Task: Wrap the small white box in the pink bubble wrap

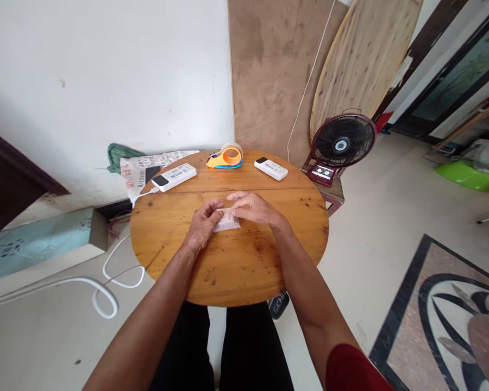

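A small whitish package with faint reddish print lies near the middle of the round wooden table. My left hand grips its left end, thumb on top and fingers curled at the far side. Over the package's right end is my right hand, its thumb and fingers reaching left with a gap between them. The fingertips are near or on the package's top; whether they pinch anything is too small to tell.
An orange and blue tape dispenser stands at the table's far edge, between a white device with a cable and another white device. A dark red fan stands beyond the table's right side.
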Action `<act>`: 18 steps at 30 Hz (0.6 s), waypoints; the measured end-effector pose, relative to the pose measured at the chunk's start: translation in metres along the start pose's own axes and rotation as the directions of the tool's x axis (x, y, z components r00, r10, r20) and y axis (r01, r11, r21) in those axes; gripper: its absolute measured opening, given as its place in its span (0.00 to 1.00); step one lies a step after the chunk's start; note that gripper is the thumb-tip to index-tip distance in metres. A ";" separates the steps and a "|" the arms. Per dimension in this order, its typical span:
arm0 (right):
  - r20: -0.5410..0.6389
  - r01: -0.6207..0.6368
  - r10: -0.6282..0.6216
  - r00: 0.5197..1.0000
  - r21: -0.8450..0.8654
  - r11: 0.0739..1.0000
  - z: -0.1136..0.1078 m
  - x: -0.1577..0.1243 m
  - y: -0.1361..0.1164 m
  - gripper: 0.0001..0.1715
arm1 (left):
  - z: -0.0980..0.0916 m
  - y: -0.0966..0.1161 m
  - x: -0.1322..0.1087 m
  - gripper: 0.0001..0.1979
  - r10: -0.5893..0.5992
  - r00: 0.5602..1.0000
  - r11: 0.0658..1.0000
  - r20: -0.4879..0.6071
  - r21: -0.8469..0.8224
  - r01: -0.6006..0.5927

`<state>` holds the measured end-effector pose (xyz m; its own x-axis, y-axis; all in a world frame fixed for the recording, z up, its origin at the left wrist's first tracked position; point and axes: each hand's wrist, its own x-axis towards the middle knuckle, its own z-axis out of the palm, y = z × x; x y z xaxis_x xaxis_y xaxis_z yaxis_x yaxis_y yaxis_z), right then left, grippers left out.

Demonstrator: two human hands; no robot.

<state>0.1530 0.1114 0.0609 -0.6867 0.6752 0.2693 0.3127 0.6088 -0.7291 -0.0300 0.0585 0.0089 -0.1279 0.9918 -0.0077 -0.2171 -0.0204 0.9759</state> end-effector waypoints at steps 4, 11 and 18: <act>-0.194 -0.133 0.139 0.971 0.045 0.990 0.009 0.006 -0.001 0.08 | 0.001 0.000 0.000 0.31 -0.010 1.000 1.000 -0.004 -0.010 0.010; -0.128 -0.366 0.407 0.904 0.260 0.894 0.029 0.011 0.006 0.23 | 0.000 -0.002 0.001 0.30 0.008 1.000 1.000 -0.005 -0.004 -0.008; -0.049 -0.376 0.483 0.874 0.561 0.737 0.044 0.020 0.014 0.23 | 0.001 -0.002 0.002 0.30 0.029 1.000 1.000 0.009 -0.009 -0.028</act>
<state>0.1144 0.1150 0.0283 -0.4173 0.9047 -0.0857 0.1203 -0.0385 -0.9920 -0.0292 0.0604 0.0067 -0.1253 0.9919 0.0221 -0.2226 -0.0498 0.9736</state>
